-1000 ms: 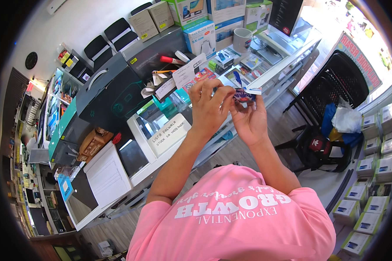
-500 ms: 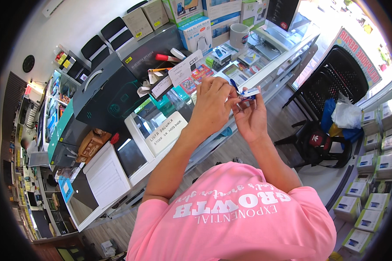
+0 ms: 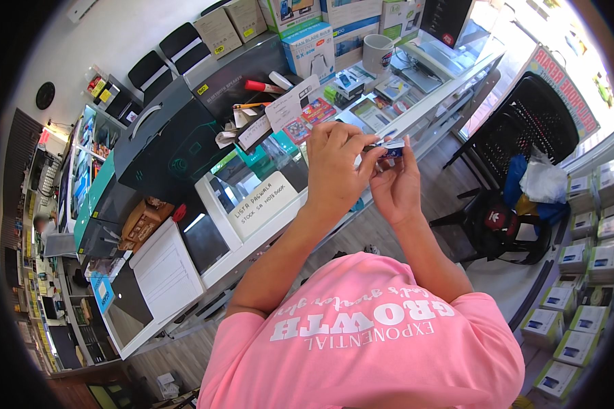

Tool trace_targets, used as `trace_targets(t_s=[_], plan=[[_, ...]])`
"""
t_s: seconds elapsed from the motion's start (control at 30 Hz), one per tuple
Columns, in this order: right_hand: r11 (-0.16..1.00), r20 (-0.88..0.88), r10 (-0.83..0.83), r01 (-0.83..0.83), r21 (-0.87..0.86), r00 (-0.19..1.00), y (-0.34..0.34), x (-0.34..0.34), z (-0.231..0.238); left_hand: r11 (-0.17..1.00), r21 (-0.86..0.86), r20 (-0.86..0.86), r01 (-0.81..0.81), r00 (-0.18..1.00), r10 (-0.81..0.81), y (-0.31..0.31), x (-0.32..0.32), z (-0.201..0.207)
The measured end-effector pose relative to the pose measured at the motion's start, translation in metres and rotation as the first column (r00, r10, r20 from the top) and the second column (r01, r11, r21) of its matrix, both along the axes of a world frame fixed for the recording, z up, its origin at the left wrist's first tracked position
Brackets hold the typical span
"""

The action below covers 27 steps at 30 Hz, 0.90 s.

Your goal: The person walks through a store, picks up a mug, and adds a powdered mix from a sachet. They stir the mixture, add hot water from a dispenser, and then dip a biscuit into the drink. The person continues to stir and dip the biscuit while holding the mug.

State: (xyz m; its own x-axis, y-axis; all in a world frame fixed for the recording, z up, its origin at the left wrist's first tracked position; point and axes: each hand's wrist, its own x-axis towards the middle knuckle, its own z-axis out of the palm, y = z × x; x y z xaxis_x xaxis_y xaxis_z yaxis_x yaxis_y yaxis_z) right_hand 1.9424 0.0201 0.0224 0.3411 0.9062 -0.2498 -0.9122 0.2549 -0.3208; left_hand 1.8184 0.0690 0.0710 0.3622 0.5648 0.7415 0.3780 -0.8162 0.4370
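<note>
Left fingers further over blue item, outline unclear

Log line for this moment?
right hand: holds small blue-and-white item | left hand: at its left edge | nearby: glass counter

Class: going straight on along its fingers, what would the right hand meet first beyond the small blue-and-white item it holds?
Probably the white-framed glass counter; depth is unclear, so the right hand might pass above.
</note>
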Motion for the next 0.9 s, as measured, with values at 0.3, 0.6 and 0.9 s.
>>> trace_targets(t_s=[0.3, 0.6, 0.9], plan=[[0.996, -0.105, -0.011, 0.021, 0.088, 0.994, 0.001, 0.021, -0.015, 0.958, -0.141, -0.02, 0.248, 0.967, -0.254, 0.028, 0.041, 0.007], [0.999, -0.083, -0.016, 0.019, 0.04, 0.996, 0.028, 0.103, -0.02, 0.96, -0.117, -0.282, 0.254, 0.919, -0.277, 0.08, 0.076, 0.028], [0.986, 0.06, 0.168, -0.169, 0.008, 0.984, 0.078, 0.191, -0.003, 0.994, 0.06, -0.513, 0.093, 0.857, -0.05, 0.114, 0.164, 0.046]])
